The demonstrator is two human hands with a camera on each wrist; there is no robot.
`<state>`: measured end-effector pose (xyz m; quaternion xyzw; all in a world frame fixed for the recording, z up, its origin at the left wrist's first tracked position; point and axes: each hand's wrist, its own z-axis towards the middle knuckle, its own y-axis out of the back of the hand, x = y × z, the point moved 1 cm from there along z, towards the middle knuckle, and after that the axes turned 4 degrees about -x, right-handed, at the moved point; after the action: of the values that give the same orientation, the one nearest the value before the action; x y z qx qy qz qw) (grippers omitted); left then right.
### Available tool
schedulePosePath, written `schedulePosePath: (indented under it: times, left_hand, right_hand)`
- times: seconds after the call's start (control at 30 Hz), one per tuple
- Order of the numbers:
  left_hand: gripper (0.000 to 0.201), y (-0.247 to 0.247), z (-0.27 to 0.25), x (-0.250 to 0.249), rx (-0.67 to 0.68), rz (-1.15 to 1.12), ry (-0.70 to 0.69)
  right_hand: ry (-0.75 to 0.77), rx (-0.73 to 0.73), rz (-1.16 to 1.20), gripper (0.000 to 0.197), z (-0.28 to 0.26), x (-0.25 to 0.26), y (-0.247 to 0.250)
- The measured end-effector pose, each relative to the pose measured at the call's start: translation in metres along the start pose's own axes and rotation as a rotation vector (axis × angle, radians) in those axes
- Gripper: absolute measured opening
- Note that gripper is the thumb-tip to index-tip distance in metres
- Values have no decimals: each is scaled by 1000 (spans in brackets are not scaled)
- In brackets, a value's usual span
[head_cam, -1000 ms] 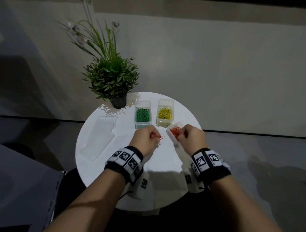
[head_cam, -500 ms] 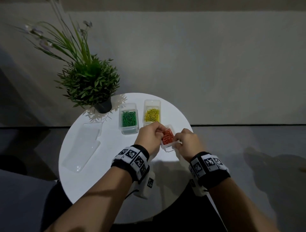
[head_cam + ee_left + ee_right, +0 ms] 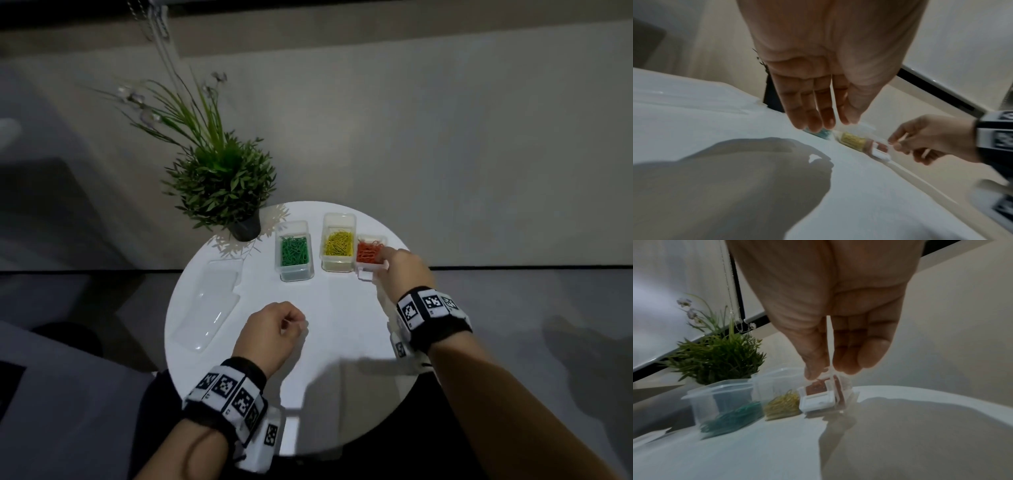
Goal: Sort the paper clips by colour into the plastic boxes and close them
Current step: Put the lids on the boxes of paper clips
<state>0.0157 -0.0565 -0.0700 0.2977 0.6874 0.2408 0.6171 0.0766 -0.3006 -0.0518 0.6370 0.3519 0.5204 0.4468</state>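
On the round white table point(image 3: 342, 342) three clear plastic boxes stand in a row at the far side. The left box point(image 3: 294, 251) holds green paper clips point(image 3: 293, 251), the middle box point(image 3: 337, 243) holds yellow paper clips point(image 3: 339, 244), and the right box point(image 3: 370, 255), just beside the middle one, holds orange paper clips point(image 3: 369, 253). No loose clips show on the table top, so the sorting looks finished, as far as these views tell.

The right hand point(image 3: 406, 270) is at the orange box, thumb and fingers pinching its near right edge; the wrist view shows the thumb at the rim above the white latch point(image 3: 818, 400). The left hand point(image 3: 274, 330) hovers over the near middle of the table, well apart from the boxes, fingers loosely curled and holding nothing.

All three boxes are open on top. A clear plastic lid point(image 3: 212, 305) lies flat at the table's left side, near a potted plant point(image 3: 222, 181). Judging from this, closing the boxes is what remains: none has its cover on yet.
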Motion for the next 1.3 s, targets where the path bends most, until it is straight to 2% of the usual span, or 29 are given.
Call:
schedulePosePath:
  times: [0.17,0.27,0.37,0.47,0.57,0.67,0.77,0.87,0.97,1.1,1.2,1.3]
  left_hand:
    - [11,23,-4,31,-82,120,145]
    - [12,36,-11,46,-182,218,236]
    - [33,55,-8,63,-249,331,319]
    - [39,74,9,74,-254,376,329]
    - [47,84,37,77,-234,369,339]
    - [73,83,61,74,-170,328,409]
    - [83,75,74,68,-190,346,432]
    - [80,71,82,63,-204,375,419]
    - [83,69,88,60,-214,246,399]
    - [77,54,77,59,-119,208,256]
    - [59,48,73,59,-157,246,199]
    - [35,51,96,59,-206,193,116]
  right_hand:
    - [54,8,-111,22,-18,-5,-9]
    - [118,26,-178,18,-34,4,-15]
    - [144,54,-189,16,-49,16,-18]
    - [144,90,-165,14,-62,29,-20]
    - [161,139,-75,17,-81,49,-25]
    - [155,198,140,17,-99,62,-20]
    - [129,137,245,24,-104,55,-8]
    - [74,101,219,34,-99,36,-3]
    - [22,113,221,39,-94,28,-7]
    - [12,154,235,45,-93,32,-16]
    - [17,160,226,41,-91,33,-17]
    - [32,171,218,37,-90,31,-15]
